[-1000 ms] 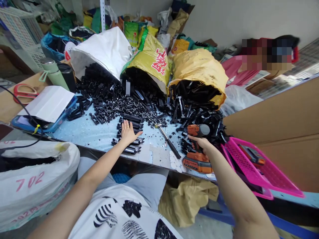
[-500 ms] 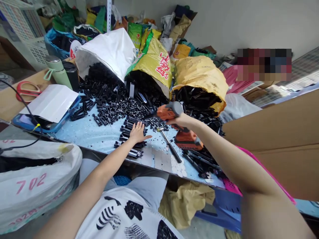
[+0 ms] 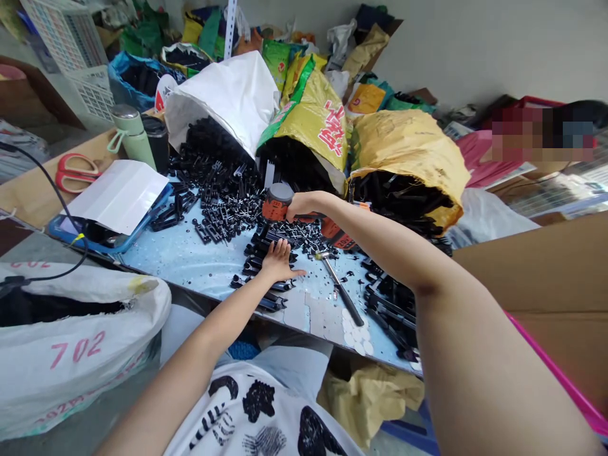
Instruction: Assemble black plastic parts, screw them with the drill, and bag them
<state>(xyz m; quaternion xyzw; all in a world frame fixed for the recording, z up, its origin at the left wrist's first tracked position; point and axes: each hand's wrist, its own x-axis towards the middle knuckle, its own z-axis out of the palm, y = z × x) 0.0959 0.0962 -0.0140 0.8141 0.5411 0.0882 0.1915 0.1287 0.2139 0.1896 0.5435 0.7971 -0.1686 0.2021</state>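
Observation:
My left hand [image 3: 277, 261] lies flat with fingers and thumb spread, resting on a row of black plastic parts [image 3: 272, 303] laid side by side near the table edge. My right hand [image 3: 304, 204] is wrapped round the handle of an orange and grey cordless drill [image 3: 273, 210]. The drill's head points down at the far end of the row; its tip is hard to make out against the black parts. A hammer [image 3: 346, 296] with a dark handle lies to the right of my left hand. Loose screws and small black pieces [image 3: 228, 212] are heaped behind the row.
Three sacks, white [image 3: 228, 95], yellow-green [image 3: 316, 117] and tan [image 3: 408, 142], spill black parts along the back. Left stand a green bottle [image 3: 135, 136], red scissors [image 3: 76, 174] and a blue tray [image 3: 114, 244]. More black parts [image 3: 389, 304] and a cardboard box [image 3: 536, 285] are right. A person sits beyond.
My right hand has swung the drill left and turned it from sideways to pointing down over the far end of the row. My left hand stays on the black parts. The view has shifted slightly.

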